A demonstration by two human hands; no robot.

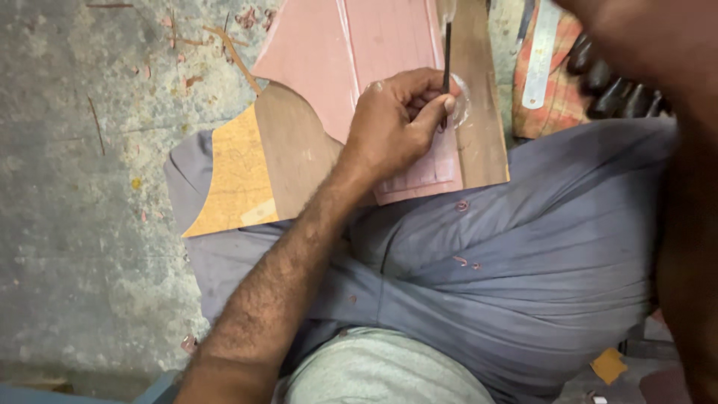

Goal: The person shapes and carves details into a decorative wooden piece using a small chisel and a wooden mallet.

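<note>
My left hand [393,127] is shut on a thin dark rod-like tool [447,45], with its lower tip pressed onto a pink sheet [351,45]. The sheet lies on a wooden board [295,146] with a yellow-faced curved end [232,176]. The board rests across my lap, which is covered in grey cloth [523,247]. My right arm [688,224] is a dark blur along the right edge, and its hand is outside the picture.
A metal ruler [540,56] lies on orange checked cloth [557,105] at the top right, beside several dark rounded shapes [613,90]. The rough concrete floor [82,187] on the left carries pink shavings and wood splinters. A small yellow scrap [608,365] lies bottom right.
</note>
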